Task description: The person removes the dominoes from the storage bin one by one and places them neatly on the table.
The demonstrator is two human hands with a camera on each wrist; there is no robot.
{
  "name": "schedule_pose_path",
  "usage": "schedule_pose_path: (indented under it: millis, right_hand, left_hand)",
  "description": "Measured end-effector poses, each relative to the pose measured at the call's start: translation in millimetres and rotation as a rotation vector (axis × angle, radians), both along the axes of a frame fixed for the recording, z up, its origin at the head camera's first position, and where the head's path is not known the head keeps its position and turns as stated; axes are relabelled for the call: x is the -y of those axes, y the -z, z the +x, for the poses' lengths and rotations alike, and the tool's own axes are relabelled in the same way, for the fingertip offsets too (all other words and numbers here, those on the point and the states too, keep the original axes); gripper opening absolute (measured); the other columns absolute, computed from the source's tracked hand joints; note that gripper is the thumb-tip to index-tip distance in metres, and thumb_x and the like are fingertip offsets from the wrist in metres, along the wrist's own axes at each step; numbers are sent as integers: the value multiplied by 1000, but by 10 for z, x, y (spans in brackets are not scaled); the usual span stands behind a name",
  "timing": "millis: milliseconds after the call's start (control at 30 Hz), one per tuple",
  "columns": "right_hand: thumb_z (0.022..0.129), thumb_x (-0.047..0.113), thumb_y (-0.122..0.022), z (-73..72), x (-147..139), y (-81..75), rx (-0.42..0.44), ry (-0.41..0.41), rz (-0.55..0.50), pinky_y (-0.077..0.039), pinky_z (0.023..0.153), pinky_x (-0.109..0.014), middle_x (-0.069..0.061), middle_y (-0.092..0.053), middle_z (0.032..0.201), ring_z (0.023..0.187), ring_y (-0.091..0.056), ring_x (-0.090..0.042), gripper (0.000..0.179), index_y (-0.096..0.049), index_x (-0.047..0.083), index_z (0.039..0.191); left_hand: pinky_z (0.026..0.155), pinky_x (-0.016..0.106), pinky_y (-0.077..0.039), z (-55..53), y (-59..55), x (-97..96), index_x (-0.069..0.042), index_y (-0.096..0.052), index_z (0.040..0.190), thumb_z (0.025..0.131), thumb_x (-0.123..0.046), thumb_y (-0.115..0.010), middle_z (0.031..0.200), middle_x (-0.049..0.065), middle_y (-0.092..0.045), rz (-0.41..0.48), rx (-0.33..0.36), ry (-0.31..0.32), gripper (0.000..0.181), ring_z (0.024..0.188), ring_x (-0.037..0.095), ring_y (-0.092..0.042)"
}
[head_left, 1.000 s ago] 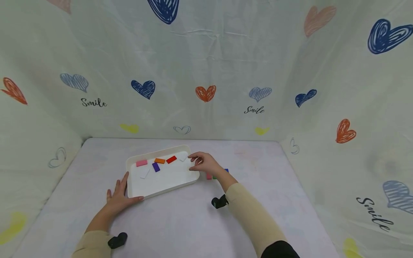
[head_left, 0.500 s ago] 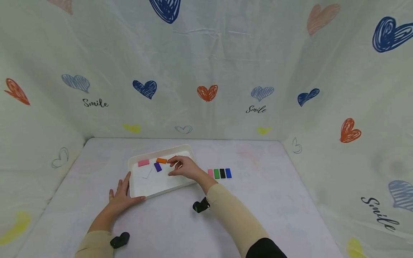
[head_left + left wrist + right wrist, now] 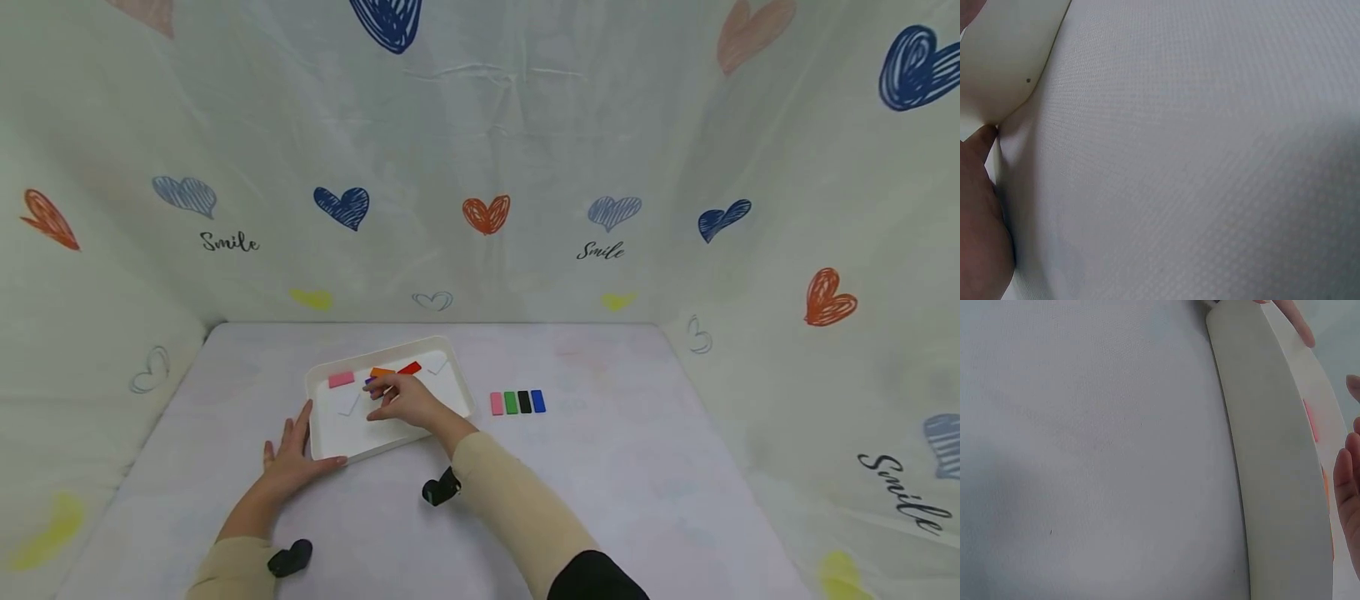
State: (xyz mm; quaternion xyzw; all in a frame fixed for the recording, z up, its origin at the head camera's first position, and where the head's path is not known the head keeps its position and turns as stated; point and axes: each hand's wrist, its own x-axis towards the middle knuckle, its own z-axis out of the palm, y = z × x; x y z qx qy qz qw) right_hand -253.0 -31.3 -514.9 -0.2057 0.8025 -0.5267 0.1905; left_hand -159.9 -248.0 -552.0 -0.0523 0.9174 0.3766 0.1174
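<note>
A shallow white tray (image 3: 390,452) lies tilted on the table. Inside are a pink block (image 3: 341,379), an orange block (image 3: 382,372), a red block (image 3: 409,367) and two white pieces, one a white piece (image 3: 437,366) at the far right. My right hand (image 3: 403,400) hovers over the tray, thumb and fingers apart with nothing seen between them, its fingertips close to a purple block (image 3: 368,381) that it mostly hides. With fingers spread, my left hand (image 3: 288,468) rests at the tray's near left corner, touching its outer edge.
Right of the tray, a row of small blocks lies on the table: pink (image 3: 497,403), green (image 3: 511,402), black (image 3: 524,402) and blue (image 3: 538,401). A heart-printed cloth (image 3: 420,267) hangs behind the table's far edge.
My right hand has moved left across the tray, from its right edge past the red block to the purple one. The row of blocks at the right is uncovered. My left hand stays at the corner.
</note>
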Motion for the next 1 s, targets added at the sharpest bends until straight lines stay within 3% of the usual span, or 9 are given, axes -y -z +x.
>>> schedule_pose_path:
  millis: [367, 667, 867, 1000]
  right_hand:
    - [76, 5, -83, -78, 229, 97, -28, -11, 25, -47, 66, -15, 2, -65, 97, 73, -53, -5, 44, -69, 8, 118]
    - [75, 8, -85, -87, 354, 178, 19, 60, 34, -44, 65, -15, 6, -64, 97, 72, -50, -6, 45, -70, 11, 117]
    - [73, 13, -87, -93, 434, 241, 36, 104, 103, -39, 59, -19, 3, -56, 79, 67, -47, -9, 46, -72, 21, 116]
    - [72, 14, -88, -102, 465, 242, 23, 109, 145, -38, 59, -20, 3, -51, 77, 70, -45, -9, 47, -72, 22, 116]
  left_hand:
    - [106, 62, 21, 8, -41, -18, -9, 6, 155, 71, -50, -81, 155, 33, -5, -1, -8, 2, 128, 143, 47, 12]
    - [107, 62, 20, 6, -44, -11, -8, 7, 155, 72, -48, -82, 156, 31, -6, -13, 12, 0, 128, 144, 46, 12]
    - [107, 62, 19, -1, -16, -15, -8, 6, 155, 72, -50, -81, 156, 31, -7, -31, 10, -5, 127, 144, 46, 11]
    - [107, 62, 19, -6, -24, -21, -8, 5, 155, 72, -50, -81, 156, 32, -7, -29, 4, -6, 127, 144, 46, 10]
